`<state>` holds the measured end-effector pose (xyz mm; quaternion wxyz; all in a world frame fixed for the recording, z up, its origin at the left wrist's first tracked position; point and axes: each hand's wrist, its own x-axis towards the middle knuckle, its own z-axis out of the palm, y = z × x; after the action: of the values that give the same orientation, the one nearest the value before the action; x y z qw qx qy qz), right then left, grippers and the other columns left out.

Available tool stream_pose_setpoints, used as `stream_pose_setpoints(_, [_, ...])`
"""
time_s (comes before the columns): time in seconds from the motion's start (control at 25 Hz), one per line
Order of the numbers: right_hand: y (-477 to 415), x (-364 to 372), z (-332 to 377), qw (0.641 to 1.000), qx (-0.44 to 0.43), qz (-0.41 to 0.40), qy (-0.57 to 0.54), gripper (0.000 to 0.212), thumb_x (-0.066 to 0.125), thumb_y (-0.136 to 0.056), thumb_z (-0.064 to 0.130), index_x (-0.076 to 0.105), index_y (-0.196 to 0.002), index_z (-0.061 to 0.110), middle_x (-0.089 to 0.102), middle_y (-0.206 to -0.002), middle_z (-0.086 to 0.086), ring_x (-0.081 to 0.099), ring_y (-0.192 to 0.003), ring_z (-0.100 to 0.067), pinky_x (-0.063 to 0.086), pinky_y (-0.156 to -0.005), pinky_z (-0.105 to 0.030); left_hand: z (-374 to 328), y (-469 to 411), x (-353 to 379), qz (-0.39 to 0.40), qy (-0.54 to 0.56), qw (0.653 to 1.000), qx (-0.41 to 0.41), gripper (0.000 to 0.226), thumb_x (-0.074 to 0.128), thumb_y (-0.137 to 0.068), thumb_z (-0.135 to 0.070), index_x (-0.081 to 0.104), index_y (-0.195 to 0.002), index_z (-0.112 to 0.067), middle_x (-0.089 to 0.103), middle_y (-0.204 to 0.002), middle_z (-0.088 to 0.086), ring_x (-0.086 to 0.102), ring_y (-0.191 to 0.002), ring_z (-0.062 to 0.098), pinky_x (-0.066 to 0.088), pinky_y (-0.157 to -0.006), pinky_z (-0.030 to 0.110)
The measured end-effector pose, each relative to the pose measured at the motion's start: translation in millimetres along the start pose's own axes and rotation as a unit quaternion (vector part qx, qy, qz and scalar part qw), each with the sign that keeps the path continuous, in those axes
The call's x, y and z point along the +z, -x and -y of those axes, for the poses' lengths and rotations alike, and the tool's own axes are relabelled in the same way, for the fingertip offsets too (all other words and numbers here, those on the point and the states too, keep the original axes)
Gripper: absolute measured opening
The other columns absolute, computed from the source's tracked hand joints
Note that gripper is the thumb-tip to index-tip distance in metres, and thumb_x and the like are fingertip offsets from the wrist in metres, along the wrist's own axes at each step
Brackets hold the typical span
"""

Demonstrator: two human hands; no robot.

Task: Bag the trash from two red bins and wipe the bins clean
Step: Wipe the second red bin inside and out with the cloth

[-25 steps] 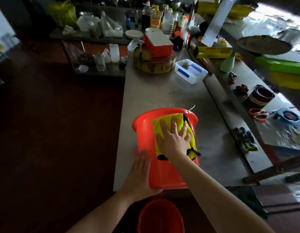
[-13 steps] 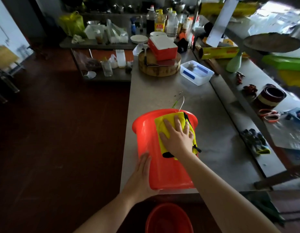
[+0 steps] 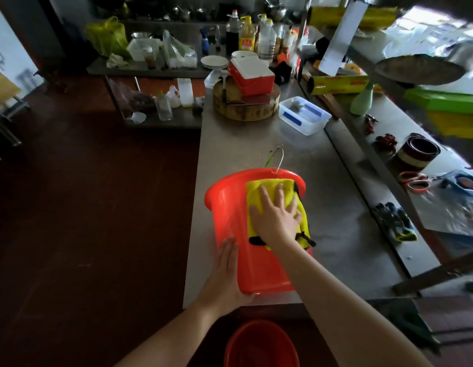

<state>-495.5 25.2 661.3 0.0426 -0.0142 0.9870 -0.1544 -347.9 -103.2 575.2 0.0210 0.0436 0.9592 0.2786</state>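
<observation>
A red bin [image 3: 230,215] lies on its side on the steel table [image 3: 235,144], its rim pointing away from me and its base at the near edge. My right hand [image 3: 276,217] presses a yellow cloth [image 3: 256,193] with black trim flat on the bin's upper side, fingers spread. My left hand [image 3: 226,274] rests flat against the bin's lower left side near the base. A second red bin [image 3: 261,345] stands on the floor below the table's edge, between my forearms.
Behind the bin are a round wooden block [image 3: 246,107] bearing a red box [image 3: 251,72], and a clear tub [image 3: 304,119]. The right ledge holds dark gloves [image 3: 394,221], scissors [image 3: 414,181] and tape rolls [image 3: 418,152]. Dark red floor [image 3: 84,221] lies left.
My right hand has slid the cloth a little up the bin's side toward the rim. The view has shifted slightly; the left hand stays on the bin.
</observation>
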Motion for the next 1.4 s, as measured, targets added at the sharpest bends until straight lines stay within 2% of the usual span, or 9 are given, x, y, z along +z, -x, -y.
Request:
stream_pose_setpoints(0.08, [7, 8, 17, 0.997, -0.065, -0.007, 0.051, 0.065, 0.030, -0.094, 0.070, 0.008, -0.153, 0.054, -0.005, -0.169, 0.005, -0.009, -0.151, -0.045, 0.011, -0.116, -0.064, -1, 0, 3, -0.002, 0.005, 1.000, -0.014, 0.138, 0.061, -0.065, -0.083, -0.012, -0.159, -0.013, -0.029, -0.163, -0.005, -0.020, -0.153, 0.017, 0.016, -0.125, 0.043])
stream_pose_setpoints(0.24, [-3, 4, 4, 0.996, -0.084, -0.009, 0.042, 0.066, 0.031, -0.090, 0.075, 0.010, -0.150, 0.057, 0.001, -0.169, 0.008, -0.005, -0.153, -0.041, 0.013, -0.117, -0.062, 7, 2, 3, -0.008, 0.004, 1.000, -0.005, 0.136, 0.059, -0.066, -0.085, -0.018, -0.158, -0.021, -0.028, -0.164, -0.005, -0.020, -0.153, 0.018, 0.016, -0.124, 0.045])
stream_pose_setpoints(0.4, [-26, -9, -37, 0.997, 0.026, 0.018, -0.071, 0.070, 0.032, -0.085, 0.081, 0.010, -0.149, 0.062, 0.006, -0.169, 0.012, 0.017, -0.151, -0.037, 0.023, -0.116, -0.057, 10, 5, 0, -0.013, 0.026, 1.000, 0.006, 0.130, 0.051, -0.066, -0.093, -0.017, -0.158, -0.031, -0.027, -0.164, -0.005, -0.021, -0.153, 0.018, 0.017, -0.118, 0.048])
stream_pose_setpoints(0.52, [-40, -20, -63, 0.960, 0.135, 0.069, -0.234, 0.070, 0.041, -0.090, 0.074, 0.021, -0.154, 0.053, 0.025, -0.166, 0.003, 0.041, -0.141, -0.035, 0.036, -0.114, -0.051, 12, 7, 0, -0.012, 0.037, 0.999, 0.003, 0.132, 0.059, -0.066, -0.089, -0.018, -0.157, -0.033, -0.029, -0.163, -0.007, -0.021, -0.152, 0.016, 0.015, -0.114, 0.048])
stream_pose_setpoints(0.64, [-33, -18, -56, 0.951, 0.176, 0.061, -0.246, 0.071, 0.037, -0.090, 0.074, 0.020, -0.155, 0.051, 0.027, -0.165, 0.001, 0.041, -0.140, -0.036, 0.033, -0.115, -0.051, 15, 7, 0, -0.010, 0.033, 0.999, 0.006, 0.133, 0.068, -0.068, -0.080, -0.019, -0.157, -0.032, -0.030, -0.163, -0.006, -0.021, -0.152, 0.017, 0.018, -0.115, 0.049])
stream_pose_setpoints(0.8, [-2, 2, 0, 0.999, 0.005, -0.004, -0.037, 0.067, 0.031, -0.090, 0.075, 0.008, -0.151, 0.058, 0.001, -0.169, 0.007, 0.001, -0.153, -0.041, 0.012, -0.117, -0.061, 17, 7, 2, -0.016, 0.025, 1.000, 0.002, 0.135, 0.068, -0.068, -0.077, -0.022, -0.156, -0.029, -0.030, -0.163, -0.005, -0.021, -0.152, 0.018, 0.020, -0.119, 0.049])
stream_pose_setpoints(0.92, [14, 16, 36, 0.988, -0.125, -0.022, 0.083, 0.061, 0.038, -0.095, 0.066, 0.019, -0.151, 0.053, -0.005, -0.169, 0.004, -0.015, -0.151, -0.045, 0.003, -0.118, -0.064, 14, 4, 3, -0.027, 0.042, 0.999, -0.010, 0.137, 0.071, -0.065, -0.076, -0.022, -0.156, -0.032, -0.029, -0.163, -0.009, -0.019, -0.153, 0.016, 0.020, -0.121, 0.045])
stream_pose_setpoints(1.12, [-4, 13, 25, 0.982, -0.169, -0.028, 0.083, 0.061, 0.035, -0.092, 0.072, 0.022, -0.150, 0.055, -0.005, -0.168, 0.012, -0.010, -0.153, -0.038, 0.010, -0.119, -0.063, 22, 5, 3, -0.026, 0.039, 0.999, -0.020, 0.137, 0.072, -0.067, -0.076, -0.023, -0.155, -0.034, -0.029, -0.163, -0.010, -0.019, -0.152, 0.012, 0.020, -0.119, 0.041])
stream_pose_setpoints(1.4, [-22, -1, -32, 0.989, -0.138, -0.060, -0.006, 0.065, 0.038, -0.087, 0.078, 0.024, -0.148, 0.059, 0.005, -0.165, 0.025, 0.004, -0.155, -0.025, 0.015, -0.120, -0.053, 11, -10, -1, -0.005, 0.002, 1.000, 0.031, 0.131, 0.073, -0.071, -0.064, -0.023, -0.156, -0.032, -0.036, -0.160, -0.008, -0.024, -0.151, 0.014, 0.015, -0.121, 0.039])
